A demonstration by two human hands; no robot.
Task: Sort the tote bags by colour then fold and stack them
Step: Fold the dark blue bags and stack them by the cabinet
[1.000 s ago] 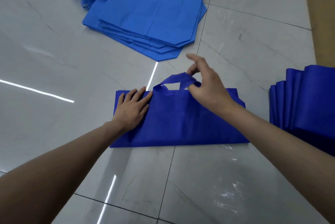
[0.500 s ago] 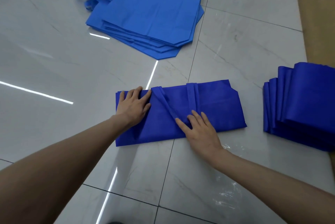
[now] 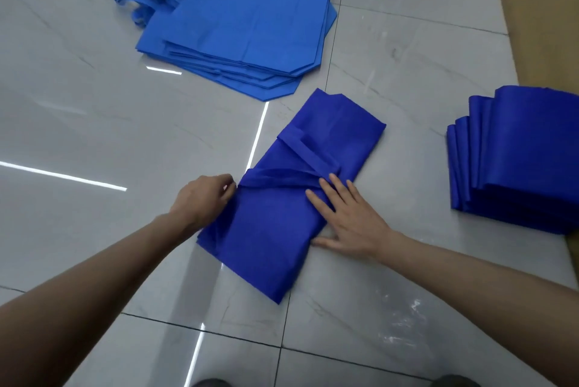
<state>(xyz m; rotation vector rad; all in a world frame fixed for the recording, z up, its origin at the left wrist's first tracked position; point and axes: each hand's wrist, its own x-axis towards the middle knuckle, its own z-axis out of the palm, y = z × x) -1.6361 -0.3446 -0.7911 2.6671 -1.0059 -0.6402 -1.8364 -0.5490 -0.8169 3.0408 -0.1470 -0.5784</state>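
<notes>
grey tiled floor (image 3: 94,123): right hand (image 3: 347,220) lies flat, fingers straight, pinning the dark blue bag (image 3: 269,239) and its handle (image 3: 282,181) beneath; left hand (image 3: 205,195) pinches the edge beside, likely to fold.

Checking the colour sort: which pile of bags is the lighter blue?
The unfolded pile at the far left, handles sticking out. The folded stack on the right and the middle bag are darker blue.

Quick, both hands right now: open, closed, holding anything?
Left hand: fingers curled, pinching the dark blue bag at its edge.
Right hand: open, pressing flat on that bag.
</notes>
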